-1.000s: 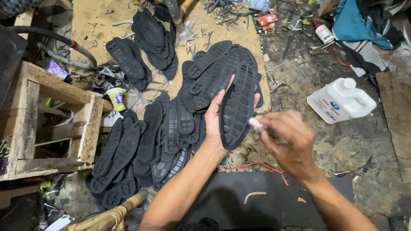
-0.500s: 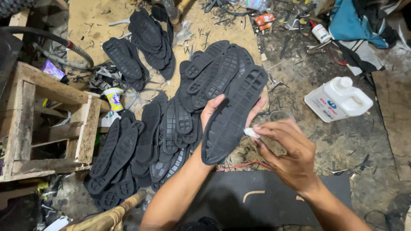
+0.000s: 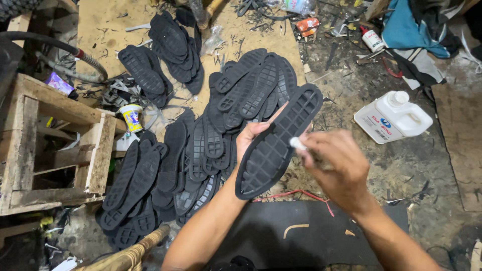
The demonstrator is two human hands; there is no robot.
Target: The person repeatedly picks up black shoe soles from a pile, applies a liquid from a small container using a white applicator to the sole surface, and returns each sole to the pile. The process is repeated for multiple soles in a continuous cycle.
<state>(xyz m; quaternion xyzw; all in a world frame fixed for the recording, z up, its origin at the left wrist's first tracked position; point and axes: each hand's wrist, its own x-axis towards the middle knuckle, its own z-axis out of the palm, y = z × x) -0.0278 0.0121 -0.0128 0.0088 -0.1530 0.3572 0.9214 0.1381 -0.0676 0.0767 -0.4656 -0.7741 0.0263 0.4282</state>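
Note:
My left hand [image 3: 251, 138] holds up a black rubber shoe sole [image 3: 277, 143], tread side facing me, tilted with its toe up and to the right. My right hand [image 3: 334, 165] pinches a small white piece [image 3: 297, 144] and presses it against the sole's right edge; this hand is blurred. Beneath and behind the held sole lie piles of black soles [image 3: 201, 145] spread over the ground.
A white plastic jug [image 3: 392, 117] stands to the right on the dirty floor. A wooden crate frame [image 3: 55, 145] is on the left, a small yellow-and-white pot [image 3: 132, 118] beside it. A black mat [image 3: 301, 233] lies in front of me. More soles [image 3: 170, 42] rest on a board farther back.
The held sole has turned from nearly edge-on to flat, its tread now facing me, and tilted to the right. My right hand stays at its right edge with the white piece.

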